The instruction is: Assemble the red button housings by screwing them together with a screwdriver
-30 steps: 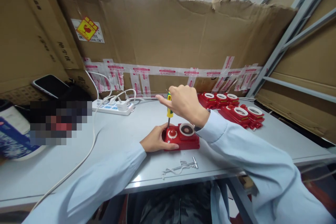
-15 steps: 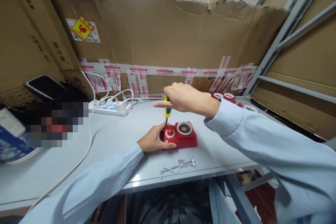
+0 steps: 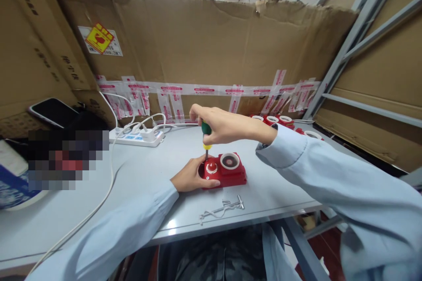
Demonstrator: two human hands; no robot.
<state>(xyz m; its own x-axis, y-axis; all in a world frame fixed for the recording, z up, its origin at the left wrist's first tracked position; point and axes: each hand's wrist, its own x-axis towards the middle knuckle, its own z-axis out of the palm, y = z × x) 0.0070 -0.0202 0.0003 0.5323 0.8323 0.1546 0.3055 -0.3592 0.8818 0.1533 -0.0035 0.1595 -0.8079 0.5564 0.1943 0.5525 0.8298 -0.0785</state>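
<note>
On the table lies a red box-shaped device (image 3: 232, 178) with a red knob and a round, white-rimmed dark disc on top. My left hand (image 3: 190, 176) is closed around its left end, the thumb along the near side. In my right hand (image 3: 224, 124) is a screwdriver (image 3: 206, 129) with a green and yellow handle. It stands upright, its shaft down at the far left corner of the device; the tip's exact contact is hidden. Nearer me lie a metal T-shaped rod (image 3: 227, 207) with a white cord and a few small screws (image 3: 226, 202).
Several similar red devices (image 3: 285, 121) stand at the back right. A white power strip (image 3: 138, 137) with plugged-in chargers is at the back left, its cable (image 3: 110, 184) running toward me. A phone (image 3: 54, 113) lies far left. Cardboard (image 3: 204, 44) walls the table's back.
My right hand has shifted its grip on the screwdriver handle, with the fingers now curled over its top. The left hand and the device stay in place; the view has shifted slightly.
</note>
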